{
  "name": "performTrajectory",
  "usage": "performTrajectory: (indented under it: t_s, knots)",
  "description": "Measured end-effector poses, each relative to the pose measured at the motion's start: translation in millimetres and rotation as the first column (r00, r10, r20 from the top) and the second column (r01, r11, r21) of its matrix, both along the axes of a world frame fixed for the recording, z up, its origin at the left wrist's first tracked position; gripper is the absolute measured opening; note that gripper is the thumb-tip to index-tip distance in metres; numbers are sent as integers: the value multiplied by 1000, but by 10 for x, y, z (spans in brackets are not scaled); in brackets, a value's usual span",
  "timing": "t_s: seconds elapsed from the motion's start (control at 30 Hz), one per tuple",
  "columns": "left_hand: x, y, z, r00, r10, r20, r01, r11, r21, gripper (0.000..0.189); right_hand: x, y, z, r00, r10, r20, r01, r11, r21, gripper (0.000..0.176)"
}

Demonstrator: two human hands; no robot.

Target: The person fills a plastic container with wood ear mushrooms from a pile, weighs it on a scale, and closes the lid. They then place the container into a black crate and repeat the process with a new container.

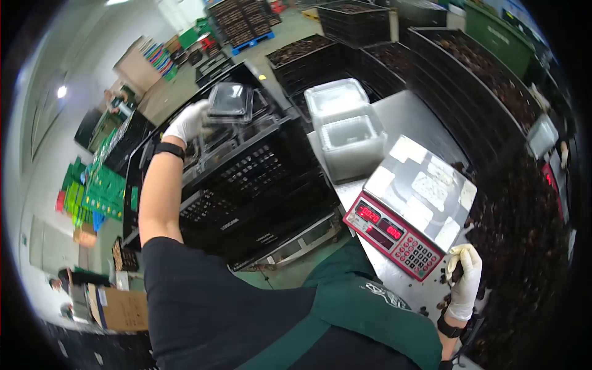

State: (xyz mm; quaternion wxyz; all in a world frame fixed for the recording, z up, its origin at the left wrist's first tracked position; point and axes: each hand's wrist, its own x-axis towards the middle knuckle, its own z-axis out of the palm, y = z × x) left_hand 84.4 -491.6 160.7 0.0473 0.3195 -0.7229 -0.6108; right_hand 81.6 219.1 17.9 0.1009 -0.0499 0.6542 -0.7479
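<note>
My left hand (188, 121), in a white glove, grips the edge of a lidded clear plastic punnet (231, 100) above a black plastic crate (246, 179). More clear punnets are partly visible inside that crate. My right hand (467, 277), also gloved in white, has its fingers curled beside the front corner of a red and silver scale (394, 237). Something dark shows under those fingers, too small to name. The scale's steel plate (425, 188) carries pale labels or patches, and red digits glow on its display.
Stacked clear punnets (353, 139) stand on the metal table (410, 114) behind the scale. A heap of small dark brown pieces (524, 240) covers the right side. Large black bins (468, 86) of similar pieces stand beyond. Green crates (105, 188) are stacked at left.
</note>
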Motion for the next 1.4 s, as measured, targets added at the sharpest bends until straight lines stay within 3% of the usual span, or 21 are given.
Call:
performTrajectory:
  t_s: [0.03, 0.07, 0.1, 0.17, 0.23, 0.27, 0.37, 0.4, 0.43, 0.47, 0.53, 0.57, 0.7, 0.8, 0.93, 1.0, 1.1, 1.13, 1.2, 1.27, 1.4]
  knots:
    - [-110, 113, -104, 985, 58, 165, -47, 997, -68, 35, 51, 47, -14, 999, -36, 33, 35, 999, 21, 27]
    - [-223, -15, -291, 973, -103, 207, 171, 924, -342, 43, 106, 93, 12, 998, -61, 36, 58, 996, 66, 25]
    - [-344, -144, -478, 943, -197, 267, 323, 730, -603, 50, 162, 136, 1, 994, -96, 52, 91, 992, 90, 24]
    - [-677, -29, -296, 956, 105, 274, 241, 252, -937, 59, 261, 239, -46, 979, -181, 91, 167, 977, 136, 23]
    - [-758, 783, 108, 929, -366, -51, -62, -17, -998, 55, 354, 321, -148, 949, -274, 154, 258, 959, 119, 26]
    - [-733, 1512, 303, 826, -545, -146, -69, 159, -985, 49, 374, 387, -270, 948, -264, 179, 271, 962, -17, 29]
    - [-516, 3072, 101, 736, -676, 38, 208, 173, -963, 47, 374, 472, -627, 898, -231, 374, 378, 840, -389, 36]
    - [-492, 3340, -135, 686, -715, 137, 285, 91, -954, 49, 362, 438, -665, 931, -262, 254, 343, 865, -366, 41]
    - [-560, 3461, -397, 671, -721, 173, 280, 31, -960, 50, 359, 407, -699, 948, -291, 131, 319, 885, -339, 48]
    - [-660, 3508, -689, 669, -715, 205, 259, -35, -965, 51, 328, 455, -695, 930, -127, 345, 343, 640, -688, 52]
    - [-968, 3343, -1187, 687, -694, 214, 148, -154, -977, 52, 330, 496, -689, 920, -113, 375, 368, 573, -732, 57]
    - [-1101, 3194, -1434, 713, -652, 258, 284, -67, -956, 48, 344, 527, -729, 925, -86, 371, 358, 528, -770, 59]
    - [-1273, 3232, -1430, 788, -573, 225, 310, 55, -949, 27, 385, 616, -810, 929, -97, 358, 360, 463, -810, 62]
    - [-1416, 3082, -1490, 784, -601, 154, 274, 112, -955, 21, 368, 625, -882, 874, -164, 457, 458, 593, -663, 49]
    - [-1356, 3193, -1385, 860, -510, 31, 271, 404, -873, 13, 420, 585, -953, 905, -241, 350, 359, 876, -323, 35]
    - [-1365, 3295, -1195, 897, -420, 139, 296, 336, -894, 11, 425, 586, -982, 890, -245, 385, 381, 863, -332, 35]
    - [-1323, 3272, -1116, 855, -518, 1, 221, 362, -906, 10, 340, 651, -881, 879, -263, 397, 377, 894, -242, 29]
    - [-1284, 3393, -1084, 809, -569, -149, 92, 372, -924, 11, 261, 636, -721, 904, -296, 310, 358, 919, -168, 27]
    - [-1049, 3882, -911, 722, -685, -92, 82, 217, -973, 13, 36, 505, -406, 937, -322, 136, 326, 945, -5, 24]
    - [-829, 4460, -1058, 465, -884, -52, 165, 144, -976, 14, -251, 169, -305, 844, -382, -376, 428, 903, 41, 19]
    - [-591, 4783, -1682, 279, -953, 118, 258, -44, -965, 29, -604, -351, 10, 873, -71, -483, 147, 982, 122, 17]
